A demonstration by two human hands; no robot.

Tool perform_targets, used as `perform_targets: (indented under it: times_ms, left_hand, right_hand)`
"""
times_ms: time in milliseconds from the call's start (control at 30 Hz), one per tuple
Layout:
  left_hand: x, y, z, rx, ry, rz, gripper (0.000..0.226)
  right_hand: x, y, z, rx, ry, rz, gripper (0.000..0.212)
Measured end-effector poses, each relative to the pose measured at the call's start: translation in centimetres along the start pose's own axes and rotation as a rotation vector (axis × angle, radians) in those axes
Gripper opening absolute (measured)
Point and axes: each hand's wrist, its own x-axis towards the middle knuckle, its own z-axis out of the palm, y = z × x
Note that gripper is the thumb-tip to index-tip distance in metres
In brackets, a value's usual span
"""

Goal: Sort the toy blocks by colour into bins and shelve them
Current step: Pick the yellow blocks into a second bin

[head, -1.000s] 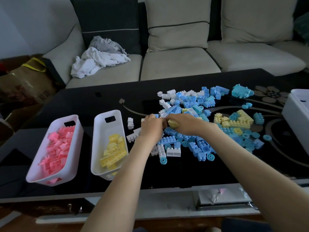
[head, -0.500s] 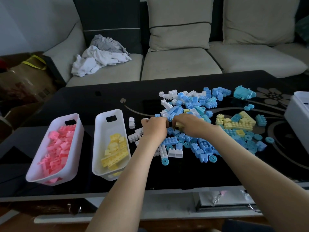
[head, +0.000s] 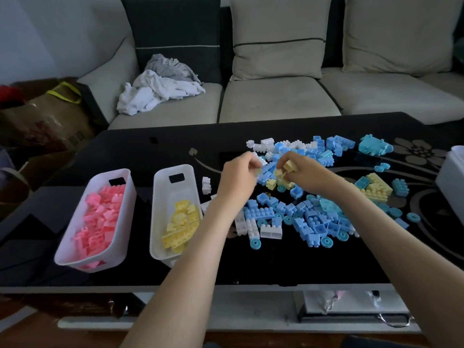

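1. The right hand [head: 307, 175] pinches a yellow block [head: 288, 166] in curled fingers above the loose pile [head: 301, 217] of blue, white and yellow blocks on the table [head: 150, 151]. More yellow pieces sit just under it, and I cannot tell whether they are gripped too.
2. The left hand [head: 237, 179] is close beside it with its fingers curled. A pale piece peeks out at their tips, but the hand's back hides whether it is held.
3. To the left stand the pink-filled bin [head: 129, 194] and the yellow-filled bin [head: 180, 189]. The left forearm covers some white blocks beside the latter.
4. A third white bin [head: 452, 172] is cut off at the right edge, and its contents are out of sight.
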Motion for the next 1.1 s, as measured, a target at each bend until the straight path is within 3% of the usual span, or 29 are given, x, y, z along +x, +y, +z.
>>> perform_targets:
  times_ms: [133, 267, 433, 700, 833, 967, 1100]
  left_hand:
    - [-0.2, -0.7, -5.5, -0.048, 0.019, -0.021, 0.018]
    - [-1.7, -3.2, -10.5, 0.073, 0.015, -0.091, 0.023]
    - [-3.7, -6.4, -13.6, 0.167, -0.003, -0.251, 0.025]
    - [-5.1, -8.4, -13.5, 0.193, -0.046, -0.263, 0.027]
    - [-4.6, -7.9, -13.0, 0.199, 0.024, -0.255, 0.031]
    - [-4.0, -6.8, -11.2, 0.185, -0.027, -0.205, 0.034]
    - [-3.7, -4.8, -9.6, 0.219, -0.063, -0.159, 0.036]
  right_hand:
    - [-0.8, -4.1, 0.0, 0.104, -0.008, -0.092, 0.022]
    - [-2.4, -9.3, 2.1, 0.173, -0.167, -0.227, 0.024]
    - [-2.8, -13.1, 8.0, 0.073, -0.260, -0.329, 0.025]
    - [-1.2, -14.6, 12.0, 0.081, -0.373, -0.338, 0.065]
    - [0.3, -13.8, 11.4, 0.019, -0.206, -0.351, 0.045]
    - [2.9, -8.9, 8.4, -0.004, 0.026, -0.182, 0.050]
    - [3.5, -1.1, 5.6, -0.248, 0.030, 0.152, 0.050]
